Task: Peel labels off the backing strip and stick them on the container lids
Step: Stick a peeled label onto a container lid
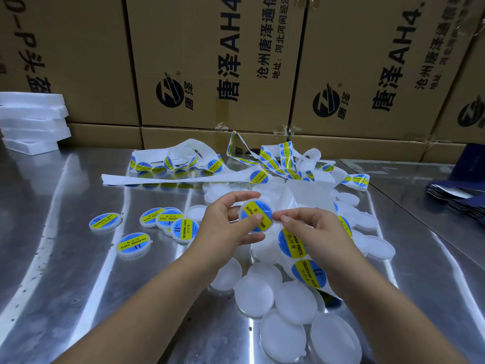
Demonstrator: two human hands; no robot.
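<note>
**Label half-set — wrinkle risk at the rim**

The left hand grips a lid above the desk, thumb on its blue-and-yellow label. The right hand pinches the label's right edge. Pressed down unevenly, it could wrinkle or sit off-centre. The backing strip trails under the right wrist — a snag might drag it. The bare lids look empty; the cartons behind are shut, contents hidden.

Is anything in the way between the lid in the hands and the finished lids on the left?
Nothing really blocks it. The left hand holds the labelled lid above the table; the finished lids lie to its left. One plain lid lies flat between them, probably low enough to pass over.
</note>
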